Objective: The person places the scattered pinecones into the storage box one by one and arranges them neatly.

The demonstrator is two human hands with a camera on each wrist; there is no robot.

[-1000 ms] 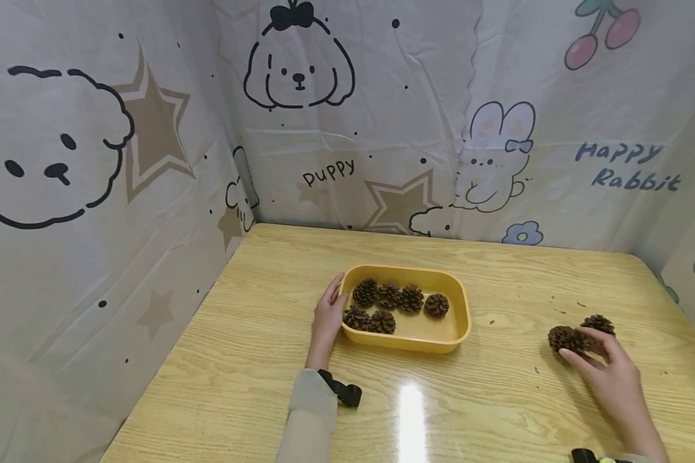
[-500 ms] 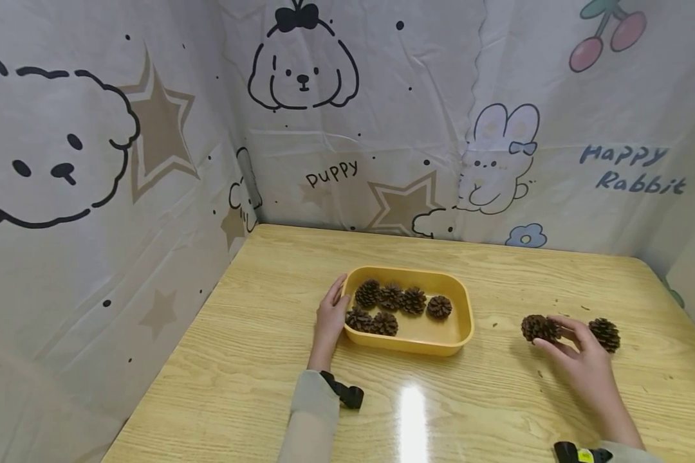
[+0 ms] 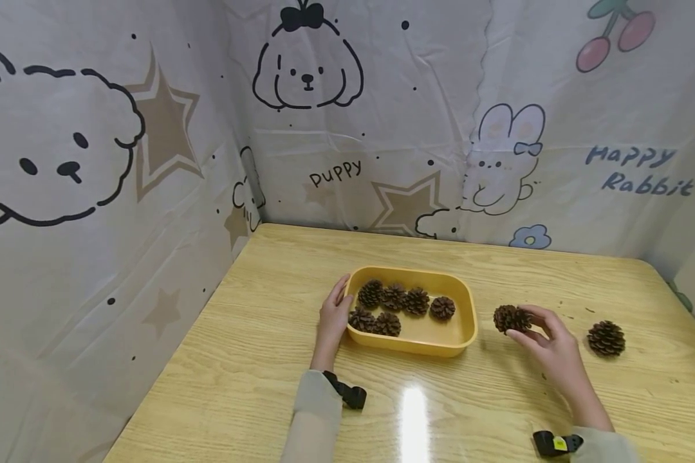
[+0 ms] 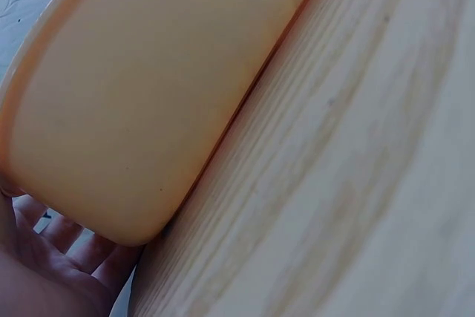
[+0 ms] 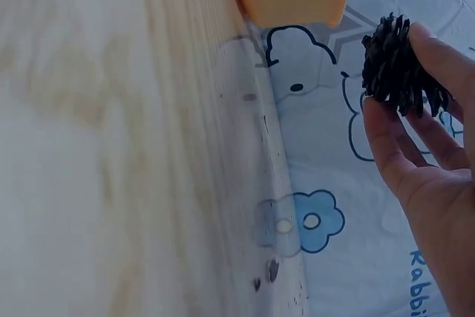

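Note:
My right hand [image 3: 558, 350] pinches a brown pine cone [image 3: 511, 319] between thumb and fingers, just right of the yellow tray [image 3: 417, 347]. In the right wrist view the same pine cone [image 5: 397, 68] is off the table. My left hand [image 3: 333, 316] grips the tray's left end, its thumb at the rim and its fingers along the outer wall. The left wrist view has these fingers [image 4: 93, 254] against the tray's end. Several pine cones [image 3: 417, 301] lie in the tray, mostly toward its left side. Another pine cone [image 3: 606, 339] lies on the table right of my right hand.
The wood-grain table [image 3: 255, 360] carries small dark flakes [image 3: 589, 310] on its right part. A printed cloth [image 3: 336, 135] hangs behind the table and along its sides. Each wrist wears a black camera strap [image 3: 556, 444].
My right hand has carried the pine cone leftward from beside the other loose one toward the tray. The left hand stays on the tray. The head view has shifted slightly.

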